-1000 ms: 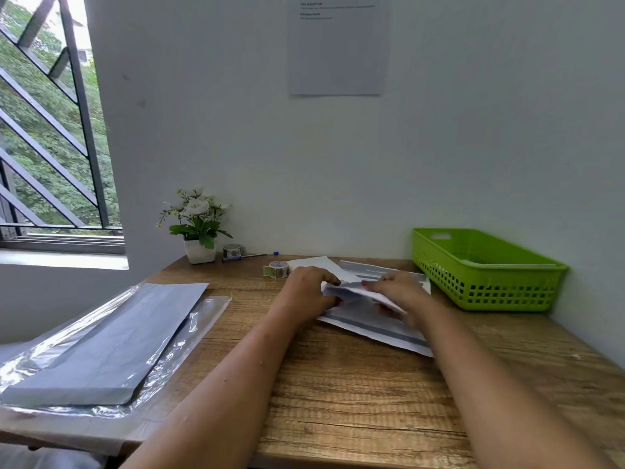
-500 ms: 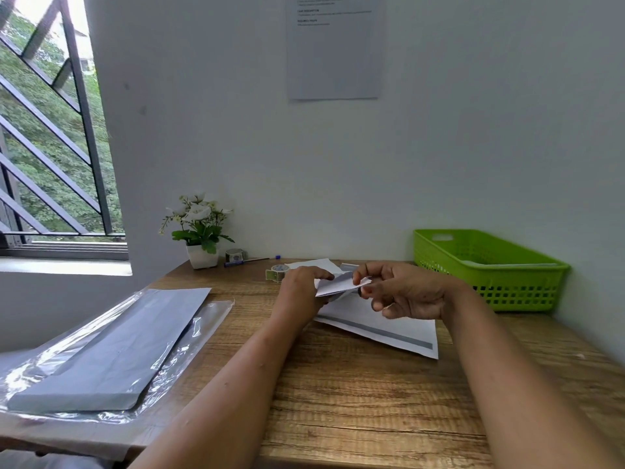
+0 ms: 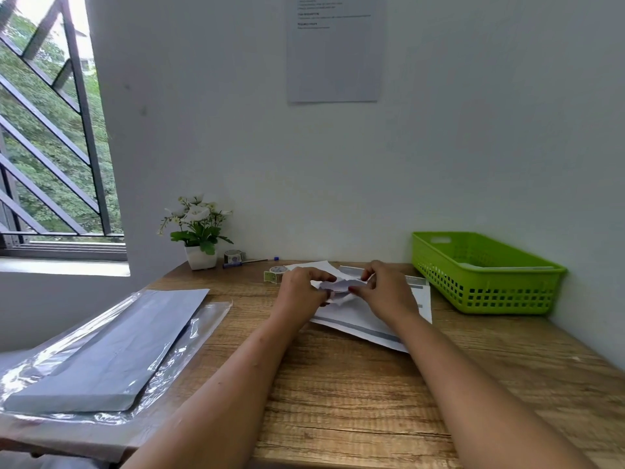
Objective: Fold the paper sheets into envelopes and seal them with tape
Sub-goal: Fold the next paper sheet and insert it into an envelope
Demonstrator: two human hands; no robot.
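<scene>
Head view: both hands (image 3: 341,292) pinch folded paper (image 3: 340,286) above table (image 3: 355,401).

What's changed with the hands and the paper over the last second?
Both hands, left hand and right hand, lifted the folded paper off the printed sheet, and now pinch it between them just above the sheet. The tape roll, green basket and wrapped paper stack stayed put.
</scene>
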